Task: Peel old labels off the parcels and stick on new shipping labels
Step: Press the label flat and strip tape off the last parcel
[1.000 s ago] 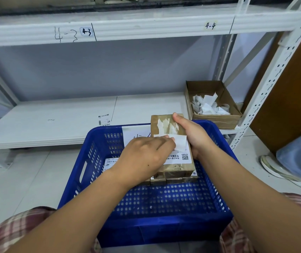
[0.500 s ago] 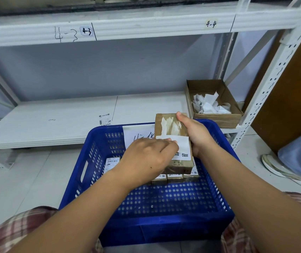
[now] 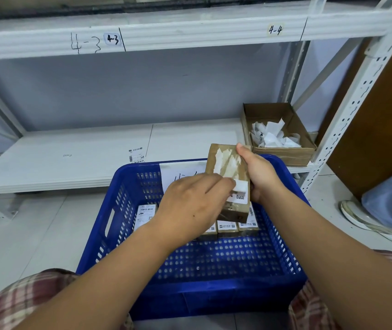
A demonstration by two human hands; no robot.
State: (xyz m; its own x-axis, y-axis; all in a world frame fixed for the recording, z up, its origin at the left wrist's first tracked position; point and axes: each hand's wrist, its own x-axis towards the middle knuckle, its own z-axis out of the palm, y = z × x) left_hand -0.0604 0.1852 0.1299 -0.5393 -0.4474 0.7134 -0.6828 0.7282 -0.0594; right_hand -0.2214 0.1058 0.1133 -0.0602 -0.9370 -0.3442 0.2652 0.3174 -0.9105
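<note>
Right hand (image 3: 261, 177) gripped the parcel (image 3: 215, 154) above the crate (image 3: 214, 294). Left hand (image 3: 190, 206) pinched the part-lifted label (image 3: 241, 189). Torn paper residue marked the parcel's upper face. Risk: a hasty pull would likely tear the label, leaving more scraps.

Tilted brown parcel (image 3: 228, 172), half-peeled label (image 3: 240, 189)

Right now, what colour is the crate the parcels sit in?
The crate is solid blue, with perforated walls and floor. The head view, the only one, shows it plainly.
</note>
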